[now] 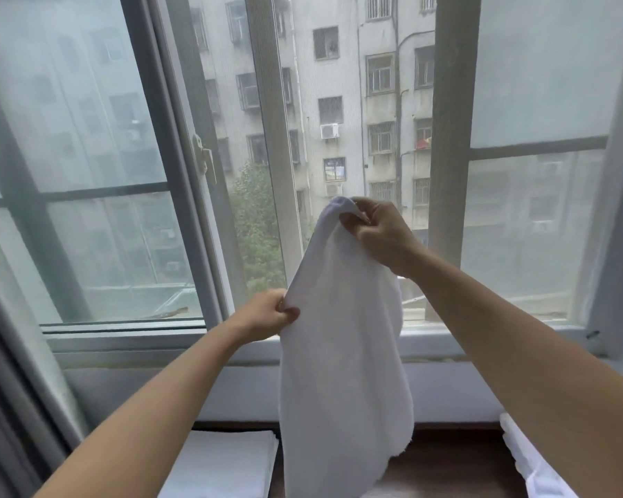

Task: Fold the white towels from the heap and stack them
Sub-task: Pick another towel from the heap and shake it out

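Towel (pixel 342 354), white, hanging limp, unfolded

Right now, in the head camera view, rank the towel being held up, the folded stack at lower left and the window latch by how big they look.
1. Held towel, largest, though nearest the camera.
2. Folded stack, partly cut off by the frame.
3. Window latch, smallest, and farther away.

Both hands (pixel 267 312) (pixel 378 231) pinch a hanging white towel (pixel 342 354).
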Motion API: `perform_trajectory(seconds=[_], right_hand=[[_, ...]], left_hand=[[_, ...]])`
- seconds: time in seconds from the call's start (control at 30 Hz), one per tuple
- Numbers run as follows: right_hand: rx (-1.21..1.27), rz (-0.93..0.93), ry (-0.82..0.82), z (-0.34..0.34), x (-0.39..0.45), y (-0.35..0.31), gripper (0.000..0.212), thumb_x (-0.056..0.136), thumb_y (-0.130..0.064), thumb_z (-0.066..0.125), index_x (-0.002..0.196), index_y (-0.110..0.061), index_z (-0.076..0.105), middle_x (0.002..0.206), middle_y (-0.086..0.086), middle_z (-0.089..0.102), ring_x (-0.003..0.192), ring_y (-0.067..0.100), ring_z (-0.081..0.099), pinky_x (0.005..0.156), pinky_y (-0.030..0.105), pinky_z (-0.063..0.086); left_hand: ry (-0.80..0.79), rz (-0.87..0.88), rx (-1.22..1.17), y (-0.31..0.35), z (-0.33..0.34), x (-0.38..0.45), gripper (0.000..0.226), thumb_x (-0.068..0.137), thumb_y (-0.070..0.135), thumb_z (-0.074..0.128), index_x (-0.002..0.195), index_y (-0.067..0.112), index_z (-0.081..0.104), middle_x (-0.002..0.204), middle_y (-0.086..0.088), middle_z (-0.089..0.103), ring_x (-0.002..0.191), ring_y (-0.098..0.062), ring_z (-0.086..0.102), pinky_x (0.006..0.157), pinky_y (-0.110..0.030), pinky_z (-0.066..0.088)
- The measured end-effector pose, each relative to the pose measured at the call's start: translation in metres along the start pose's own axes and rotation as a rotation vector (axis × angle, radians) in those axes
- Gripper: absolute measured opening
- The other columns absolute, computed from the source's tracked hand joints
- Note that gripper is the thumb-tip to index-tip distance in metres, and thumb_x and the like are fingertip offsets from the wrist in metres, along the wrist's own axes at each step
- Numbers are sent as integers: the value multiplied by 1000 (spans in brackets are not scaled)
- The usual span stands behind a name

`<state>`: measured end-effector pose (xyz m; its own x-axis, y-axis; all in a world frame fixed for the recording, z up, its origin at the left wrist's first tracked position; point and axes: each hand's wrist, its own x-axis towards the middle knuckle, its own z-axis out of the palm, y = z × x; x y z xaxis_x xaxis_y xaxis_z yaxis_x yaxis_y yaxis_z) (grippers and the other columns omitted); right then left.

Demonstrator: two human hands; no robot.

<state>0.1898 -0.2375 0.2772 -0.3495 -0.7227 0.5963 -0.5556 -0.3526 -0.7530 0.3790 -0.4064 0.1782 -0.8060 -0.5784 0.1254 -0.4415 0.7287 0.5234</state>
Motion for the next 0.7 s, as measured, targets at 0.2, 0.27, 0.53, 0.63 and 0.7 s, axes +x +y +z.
perform_trajectory(seconds=[0.2,0.27,0.53,0.63,0.7], right_hand=[[-427,-231,33,-6,9,-5,38,100,-13,59,64,-22,49,59,-11,42,58,10,43,59,34,35],[-556,-294,16,-6,13,-5,26,99,-14,60,73,-13,60,63,-4,52,64,18,53,61,36,42],[-509,-177,-156,10,13,5,15,88,-25,80,84,-16,69,76,0,69,65,12,64,57,30,49],[-325,-55,-159,1,6,10,27,87,-32,81,83,-8,69,65,-4,63,51,-2,54,50,22,42],[-117,146,-348,-14,-2,21,45,85,-37,83,88,5,68,74,7,67,64,10,62,58,25,48]], left_hand=[[73,71,-182,-3,33,-9,53,86,61,52,96,12,67,96,-7,72,95,-28,70,78,-45,55],[47,97,-364,-1,43,-16,58,83,56,70,110,5,67,106,-15,74,102,-33,72,88,-55,57],[334,316,-645,79,-2,-2,27,94,15,72,107,-8,65,82,0,68,73,-10,62,63,-25,47],[384,327,-462,85,-22,-1,39,100,24,64,89,-14,61,67,-5,49,55,-9,45,49,-25,33],[388,277,-441,85,-33,-3,34,106,22,55,97,-9,65,66,-6,52,45,-10,49,37,-21,37]])
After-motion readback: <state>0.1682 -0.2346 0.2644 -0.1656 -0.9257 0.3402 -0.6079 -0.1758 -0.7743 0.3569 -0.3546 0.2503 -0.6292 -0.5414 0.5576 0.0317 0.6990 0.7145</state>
